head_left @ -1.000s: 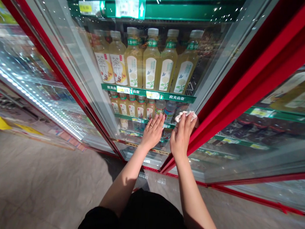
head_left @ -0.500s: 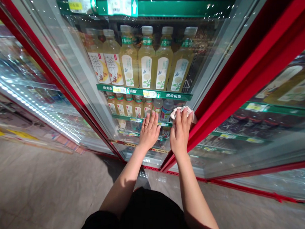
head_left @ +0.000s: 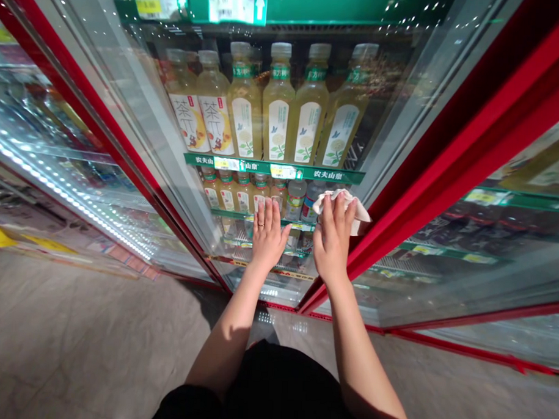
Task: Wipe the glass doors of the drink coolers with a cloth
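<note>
A white cloth (head_left: 360, 217), crumpled, is pressed to the glass door (head_left: 396, 94) of a drinks cooler, beside the red frame post. My right hand (head_left: 332, 245) holds it there, fingers laid over it; a loose corner sticks out to the right. To the left, my left hand (head_left: 269, 236) rests flat on the same pane with fingers stretched out and a ring on one of them. Nothing is held in it. Behind the glass, small bottles (head_left: 243, 196) line a lower shelf at hand height, partly hidden by my fingers.
Larger bottles of yellow drink (head_left: 277, 124) stand on the shelf above. A thick red post (head_left: 428, 159) divides this door from the right-hand cooler. Another lit cooler (head_left: 70, 171) runs along the left. Grey floor tiles (head_left: 96, 337) lie below.
My left hand has shifted slightly left, its thumb now spread wider. The cloth under my right hand bunches differently, with more of its corner showing. The view has moved a little.
</note>
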